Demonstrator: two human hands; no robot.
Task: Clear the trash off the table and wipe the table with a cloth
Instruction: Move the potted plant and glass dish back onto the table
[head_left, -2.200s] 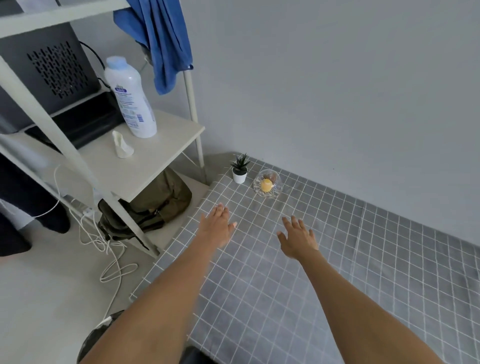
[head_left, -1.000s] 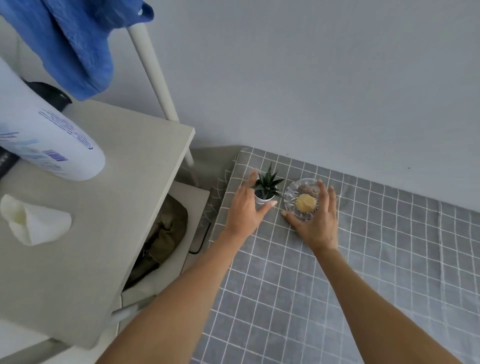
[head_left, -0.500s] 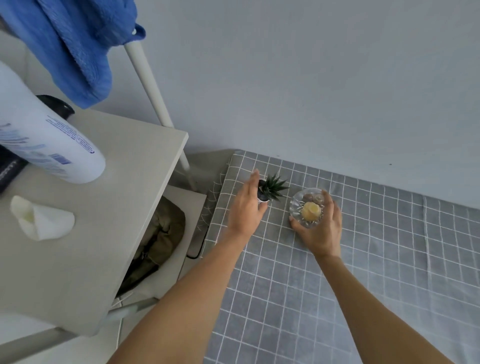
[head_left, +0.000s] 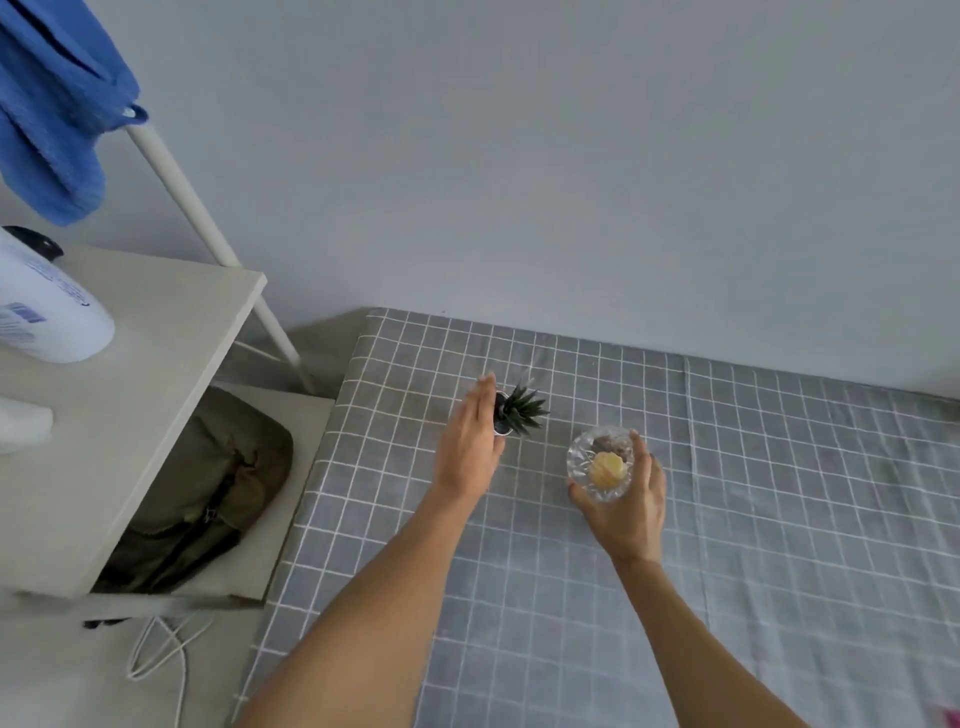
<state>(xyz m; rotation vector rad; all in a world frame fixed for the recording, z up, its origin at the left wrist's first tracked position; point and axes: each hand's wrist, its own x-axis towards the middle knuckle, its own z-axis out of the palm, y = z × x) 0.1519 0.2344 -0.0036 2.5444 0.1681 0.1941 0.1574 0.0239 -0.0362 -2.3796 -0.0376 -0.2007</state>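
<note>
grey checked surface (head_left: 779, 519) against wall. left hand (head_left: 470, 452) wraps potted plant (head_left: 519, 413), right hand (head_left: 628, 501) cups glass dish (head_left: 600, 462). both gripped, likely to clear space for wiping.

home room: grid-cloth table (head_left: 727, 519), shelf unit (head_left: 130, 395) with lotion bottle (head_left: 47, 312), hung blue towel (head_left: 52, 114), backpack (head_left: 208, 499)

A plain grey wall (head_left: 571, 156) rises behind a white shelf unit (head_left: 130, 374) standing on pale floor (head_left: 62, 675).
</note>
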